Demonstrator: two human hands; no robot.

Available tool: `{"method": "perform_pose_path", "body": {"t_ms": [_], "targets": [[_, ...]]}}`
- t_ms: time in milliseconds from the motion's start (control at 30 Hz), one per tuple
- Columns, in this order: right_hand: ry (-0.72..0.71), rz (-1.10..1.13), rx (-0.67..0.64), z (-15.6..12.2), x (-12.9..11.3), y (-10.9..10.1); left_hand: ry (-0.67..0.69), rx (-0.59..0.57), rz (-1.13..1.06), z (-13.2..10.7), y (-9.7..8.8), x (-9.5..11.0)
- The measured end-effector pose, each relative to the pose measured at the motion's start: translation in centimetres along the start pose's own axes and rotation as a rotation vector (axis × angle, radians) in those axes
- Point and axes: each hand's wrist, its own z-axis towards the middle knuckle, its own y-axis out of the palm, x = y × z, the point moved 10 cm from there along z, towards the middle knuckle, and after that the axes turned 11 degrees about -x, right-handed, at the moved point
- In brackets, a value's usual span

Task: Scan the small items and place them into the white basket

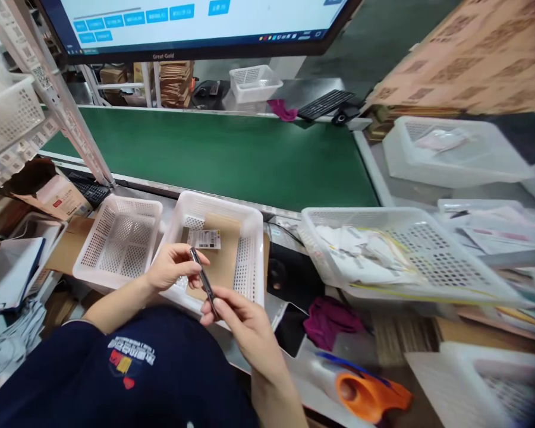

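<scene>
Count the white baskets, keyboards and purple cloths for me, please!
White baskets: 6, like the one below the hands
Keyboards: 2, like the far one
Purple cloths: 2, like the near one
Total: 10

green belt (232, 154) open; white baskets (118, 241) crowd the near edge.

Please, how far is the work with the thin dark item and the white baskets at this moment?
Looks done: a brown envelope with a white label lies in the middle basket. In hand: the left hand and right hand hold a thin dark item by its two ends above that basket. Left: the item is not yet set down; the basket on the left looks empty.
</scene>
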Motion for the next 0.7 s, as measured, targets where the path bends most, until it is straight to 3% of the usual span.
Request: {"method": "perform_pose_path", "body": {"t_ms": [267, 700], "targets": [[0.062, 0.079, -0.001, -1.1, 1.1, 3.1, -0.108, -0.159, -0.057, 0.2, 0.8, -2.1], [0.096, 0.112, 0.091, -1.7, 1.5, 2.7, -0.188, -0.215, -0.205, 0.3, 2.7, -4.8]]}}
